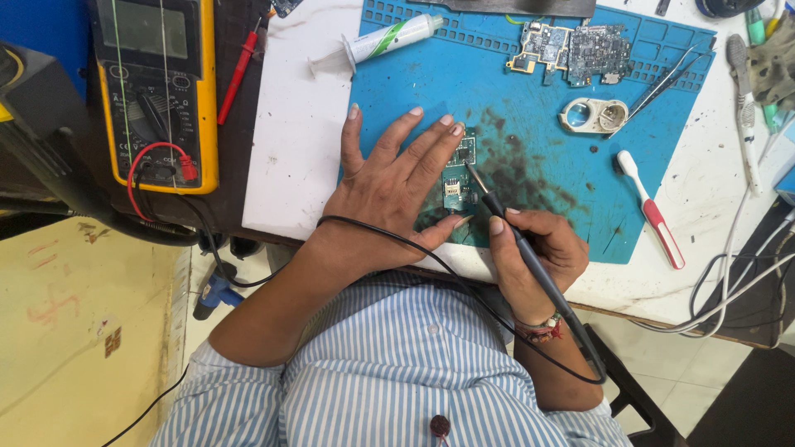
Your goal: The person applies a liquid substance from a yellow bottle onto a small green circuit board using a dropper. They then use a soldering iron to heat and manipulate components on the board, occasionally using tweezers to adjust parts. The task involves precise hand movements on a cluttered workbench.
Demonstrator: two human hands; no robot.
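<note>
My left hand [389, 178] lies flat, fingers spread, on a blue work mat [530, 108], pinning a small green circuit board [458, 178] under its fingertips. My right hand [538, 252] grips a black soldering iron [517, 240] like a pen. The iron's tip touches the board near its upper edge. The iron's black cord [397, 240] loops back across my left wrist.
A yellow multimeter [157, 91] with red leads stands at the left. On the mat lie a syringe tube [389, 40], another bare circuit board [575, 51], a round metal part [592, 116] and tweezers [671, 74]. A red-and-white brush [650, 207] lies right.
</note>
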